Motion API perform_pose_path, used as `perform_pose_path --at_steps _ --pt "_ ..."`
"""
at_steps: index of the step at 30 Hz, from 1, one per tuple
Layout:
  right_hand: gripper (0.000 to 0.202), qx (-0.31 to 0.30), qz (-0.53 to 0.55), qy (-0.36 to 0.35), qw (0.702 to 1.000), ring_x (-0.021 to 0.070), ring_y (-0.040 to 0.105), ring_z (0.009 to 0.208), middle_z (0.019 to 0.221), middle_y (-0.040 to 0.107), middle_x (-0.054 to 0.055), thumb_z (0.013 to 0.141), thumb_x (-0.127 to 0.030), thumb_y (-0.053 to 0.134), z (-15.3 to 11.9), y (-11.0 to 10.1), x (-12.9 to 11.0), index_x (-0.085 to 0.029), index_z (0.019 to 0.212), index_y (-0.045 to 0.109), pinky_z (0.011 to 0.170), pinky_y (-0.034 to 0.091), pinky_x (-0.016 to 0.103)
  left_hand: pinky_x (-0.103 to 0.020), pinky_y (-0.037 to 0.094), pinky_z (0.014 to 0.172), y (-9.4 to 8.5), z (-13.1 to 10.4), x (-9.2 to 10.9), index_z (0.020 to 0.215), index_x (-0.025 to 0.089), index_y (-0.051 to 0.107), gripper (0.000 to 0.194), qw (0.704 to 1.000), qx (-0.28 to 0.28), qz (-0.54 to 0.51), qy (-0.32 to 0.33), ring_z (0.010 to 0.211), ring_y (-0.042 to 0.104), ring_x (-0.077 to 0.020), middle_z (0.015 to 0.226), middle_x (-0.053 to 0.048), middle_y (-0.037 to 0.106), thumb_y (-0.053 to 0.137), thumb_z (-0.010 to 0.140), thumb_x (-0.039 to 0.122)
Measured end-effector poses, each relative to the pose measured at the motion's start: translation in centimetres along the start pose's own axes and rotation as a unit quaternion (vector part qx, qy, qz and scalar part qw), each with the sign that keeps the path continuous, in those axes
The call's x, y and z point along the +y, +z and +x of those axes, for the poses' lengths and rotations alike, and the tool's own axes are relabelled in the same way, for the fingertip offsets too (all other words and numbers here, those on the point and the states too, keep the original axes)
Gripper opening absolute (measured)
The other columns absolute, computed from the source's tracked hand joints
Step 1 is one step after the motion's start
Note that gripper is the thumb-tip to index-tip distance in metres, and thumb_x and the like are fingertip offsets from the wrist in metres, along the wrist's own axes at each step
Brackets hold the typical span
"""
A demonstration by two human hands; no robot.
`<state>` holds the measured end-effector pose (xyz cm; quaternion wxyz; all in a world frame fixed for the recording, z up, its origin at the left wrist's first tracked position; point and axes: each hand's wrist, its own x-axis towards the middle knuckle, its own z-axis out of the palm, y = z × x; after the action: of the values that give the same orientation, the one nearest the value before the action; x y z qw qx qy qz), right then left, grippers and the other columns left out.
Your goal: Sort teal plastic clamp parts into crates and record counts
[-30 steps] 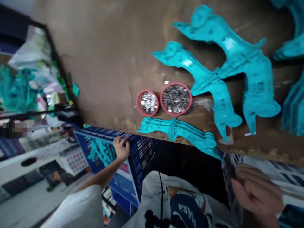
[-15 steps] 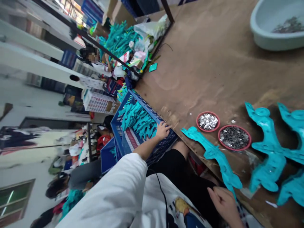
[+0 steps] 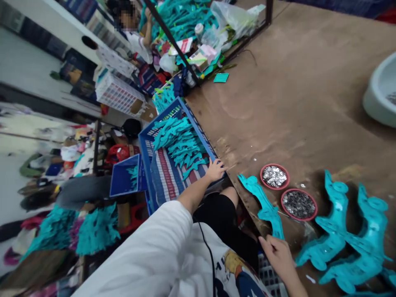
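The left hand (image 3: 215, 170) rests on the blue plastic crate (image 3: 200, 128), grip unclear; right of the crate, the right hand (image 3: 276, 252) is loosely fisted beside teal plastic pieces (image 3: 267, 209).

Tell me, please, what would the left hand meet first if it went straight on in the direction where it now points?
Probably the edge of the brown tabletop, just beyond the blue plastic crate whose rim the left hand touches; depth is unclear, so it might pass above.
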<state>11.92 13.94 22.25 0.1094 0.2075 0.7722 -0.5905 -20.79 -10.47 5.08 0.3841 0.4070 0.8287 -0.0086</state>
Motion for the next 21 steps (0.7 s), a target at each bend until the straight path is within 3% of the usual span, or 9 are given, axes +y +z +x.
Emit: perform_pose_path --at_steps 6,15,18,21 --pt "0.055 -0.066 0.017 0.01 0.998 0.0058 0.032 0.049 0.057 0.029 -0.007 0.103 -0.035 0.061 3.4 0.2 0.4 -0.019 0.06 0.031 0.049 0.029 0.02 -0.087 0.005 0.119 0.7 -0.1 -0.6 0.145 0.045 0.065 0.05 0.999 -0.009 -0.027 0.021 0.147 0.032 -0.0375 0.138 -0.008 0.064 0.056 0.099 0.026" --pt "0.054 -0.168 0.012 -0.013 0.986 0.0061 0.034 0.048 0.055 0.031 -0.007 0.103 -0.038 0.06 9.3 1.7 0.1 -0.019 0.059 0.036 0.05 0.03 0.021 -0.088 0.006 0.121 1.8 -0.2 -0.7 0.141 0.04 0.069 0.045 0.997 0.036 -0.04 0.048 0.143 0.038 -0.0371 0.134 -0.008 0.066 0.056 0.099 0.027" --pt "0.049 -0.203 0.009 -0.033 0.979 0.0076 0.039 0.053 0.059 0.038 -0.006 0.104 -0.038 0.06 13.0 2.4 -0.6 -0.019 0.063 0.041 0.055 0.033 0.022 -0.087 0.01 0.121 2.5 -0.2 -0.7 0.137 0.038 0.072 0.043 0.996 0.06 -0.043 0.053 0.142 0.04 -0.0372 0.13 -0.009 0.067 0.06 0.097 0.028" --pt "0.036 -0.204 -0.005 -0.077 0.976 0.0125 0.053 0.069 0.072 0.054 -0.001 0.104 -0.036 0.059 18.5 4.4 -1.5 -0.02 0.073 0.053 0.07 0.043 0.025 -0.088 0.014 0.12 3.0 -0.1 -0.7 0.137 0.036 0.072 0.042 0.994 0.075 -0.053 0.057 0.141 0.041 -0.038 0.127 -0.011 0.068 0.062 0.096 0.029"
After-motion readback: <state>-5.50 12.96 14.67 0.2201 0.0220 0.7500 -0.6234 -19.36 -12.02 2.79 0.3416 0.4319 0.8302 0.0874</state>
